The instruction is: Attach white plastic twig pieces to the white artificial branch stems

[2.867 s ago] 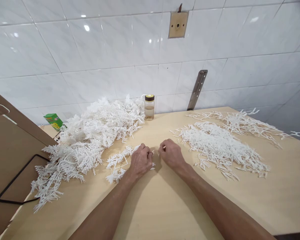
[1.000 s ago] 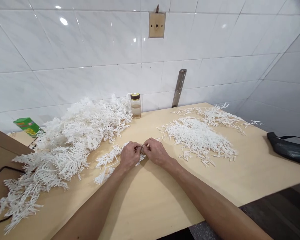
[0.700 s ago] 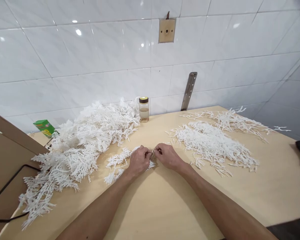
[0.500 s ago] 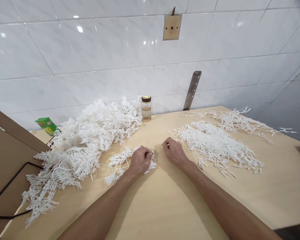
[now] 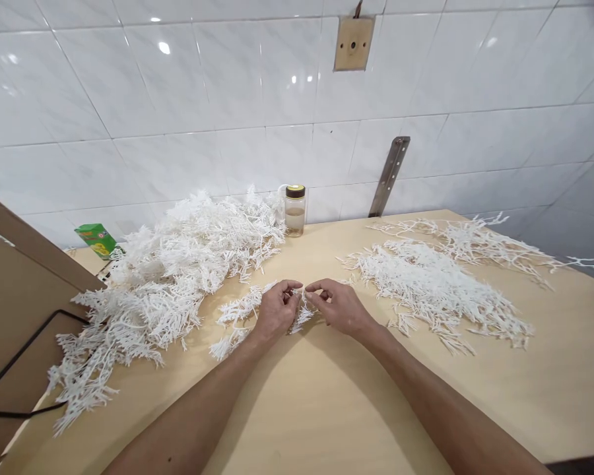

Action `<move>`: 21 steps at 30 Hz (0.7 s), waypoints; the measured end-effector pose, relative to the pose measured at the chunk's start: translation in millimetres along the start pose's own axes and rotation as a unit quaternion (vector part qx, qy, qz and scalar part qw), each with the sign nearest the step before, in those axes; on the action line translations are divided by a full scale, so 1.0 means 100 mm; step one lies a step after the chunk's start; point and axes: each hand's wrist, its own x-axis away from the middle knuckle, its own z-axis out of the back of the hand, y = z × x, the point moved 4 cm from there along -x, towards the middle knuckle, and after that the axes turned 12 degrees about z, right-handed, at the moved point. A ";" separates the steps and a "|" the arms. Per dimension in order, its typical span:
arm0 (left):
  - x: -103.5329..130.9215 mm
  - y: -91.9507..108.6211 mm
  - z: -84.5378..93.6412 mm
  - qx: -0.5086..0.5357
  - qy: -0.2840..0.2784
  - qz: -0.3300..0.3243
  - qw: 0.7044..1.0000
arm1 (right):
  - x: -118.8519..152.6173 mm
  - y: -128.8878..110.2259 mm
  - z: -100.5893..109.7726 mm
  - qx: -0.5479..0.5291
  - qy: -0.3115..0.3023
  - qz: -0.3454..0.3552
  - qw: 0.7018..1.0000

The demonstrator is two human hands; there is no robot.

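Observation:
My left hand [image 5: 278, 307] is closed on a white plastic branch [image 5: 238, 309] whose feathery sprigs spread over the table to its left and below its fingers. Thumb and forefinger of my right hand [image 5: 337, 305] pinch at the same branch's tip, close against the left fingertips. Left of my hands lies a big heap of white feathery branches [image 5: 178, 264]. On the right is a flat pile of small loose white sprigs [image 5: 430, 284], and behind it lie bare white stems [image 5: 480, 244].
A jar with a dark lid and some liquid [image 5: 295, 212] stands by the tiled wall. A green box [image 5: 97, 240] is behind the heap. A cardboard panel [image 5: 24, 310] edges the left side. A metal bracket [image 5: 390, 177] leans up the wall behind the wooden table [image 5: 317, 409].
My right hand has moved left from beside the sprig pile and now meets the branch at my left hand. The camera view has shifted slightly.

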 end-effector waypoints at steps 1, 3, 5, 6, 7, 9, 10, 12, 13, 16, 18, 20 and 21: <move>0.00 0.01 0.01 -0.006 0.004 -0.005 1.000 | 0.00 -0.01 -0.03 -0.011 -0.005 -0.006 1.000; 0.00 0.01 0.01 -0.012 0.013 -0.016 1.000 | 0.01 -0.01 -0.06 -0.033 -0.010 -0.025 0.999; -0.01 0.01 0.01 -0.007 0.017 -0.024 1.000 | 0.02 0.01 -0.07 -0.062 -0.015 -0.042 0.997; -0.02 0.00 0.01 -0.002 0.016 -0.026 1.000 | 0.02 0.02 -0.07 -0.077 -0.018 -0.053 0.995; -0.02 0.00 0.00 0.002 0.015 -0.029 0.999 | 0.02 0.03 -0.08 -0.092 -0.023 -0.062 0.994; -0.02 0.00 0.00 0.006 0.011 -0.033 0.999 | 0.03 0.04 -0.09 -0.112 -0.033 -0.072 0.991; -0.02 0.01 -0.01 0.008 0.009 -0.035 0.999 | 0.03 0.04 -0.10 -0.116 -0.036 -0.074 0.990; -0.02 0.02 -0.01 0.016 0.006 -0.033 0.999 | 0.02 0.04 -0.11 -0.115 -0.031 -0.075 0.990; -0.02 0.02 -0.01 0.024 0.004 -0.028 0.999 | 0.02 0.03 -0.10 -0.114 -0.027 -0.078 0.990; -0.03 0.01 -0.01 0.056 0.009 -0.004 0.998 | 0.03 0.03 -0.11 -0.120 -0.021 -0.091 0.988; -0.03 0.01 0.01 0.061 0.028 -0.001 0.998 | 0.03 0.03 -0.11 -0.123 -0.024 -0.092 0.988; -0.02 0.02 0.04 0.040 0.052 -0.014 0.998 | 0.03 0.03 -0.11 -0.130 -0.026 -0.087 0.987; -0.01 0.04 0.05 0.025 0.062 -0.023 0.998 | 0.03 0.03 -0.11 -0.136 -0.027 -0.086 0.987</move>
